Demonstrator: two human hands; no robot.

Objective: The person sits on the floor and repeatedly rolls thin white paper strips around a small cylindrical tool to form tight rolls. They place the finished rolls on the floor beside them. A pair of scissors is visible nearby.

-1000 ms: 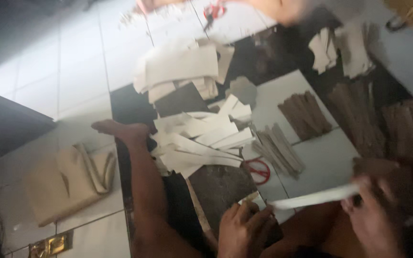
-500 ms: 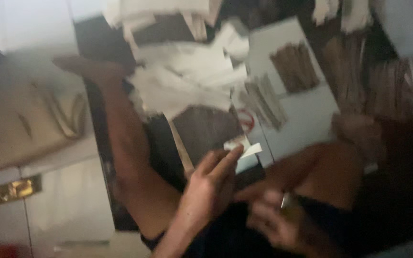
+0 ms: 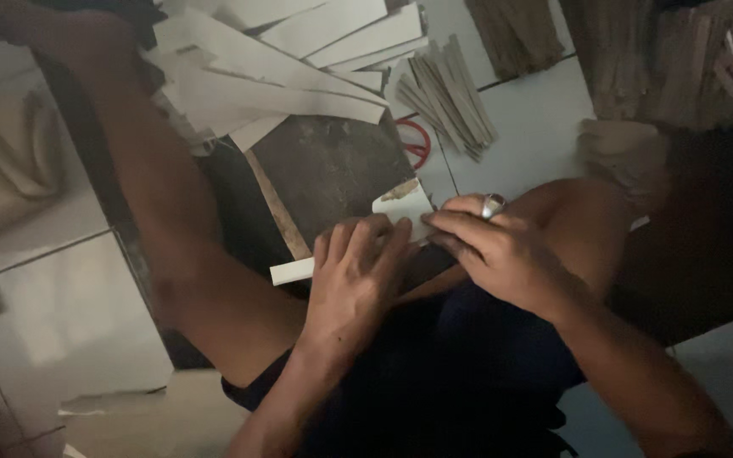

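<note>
I sit on a tiled floor with legs spread. My left hand [image 3: 356, 276] presses flat on a white paper strip [image 3: 292, 270] that lies across a dark board [image 3: 332, 174] in front of my lap. My right hand [image 3: 498, 246], a ring on one finger, pinches the strip's folded end [image 3: 405, 203] beside the left fingertips. Most of the strip is hidden under both hands.
A heap of white paper strips [image 3: 282, 72] lies beyond the board. Red-handled scissors [image 3: 416, 142] and a bundle of thin sticks [image 3: 450, 95] rest to the right, with brown bundles [image 3: 663, 59] further right. My left leg [image 3: 154, 170] stretches out; a beige bag [image 3: 10, 170] lies left.
The view has dropped and closed in on my lap. The long strip my right hand held out has come onto the board, and both hands now press and fold it together.
</note>
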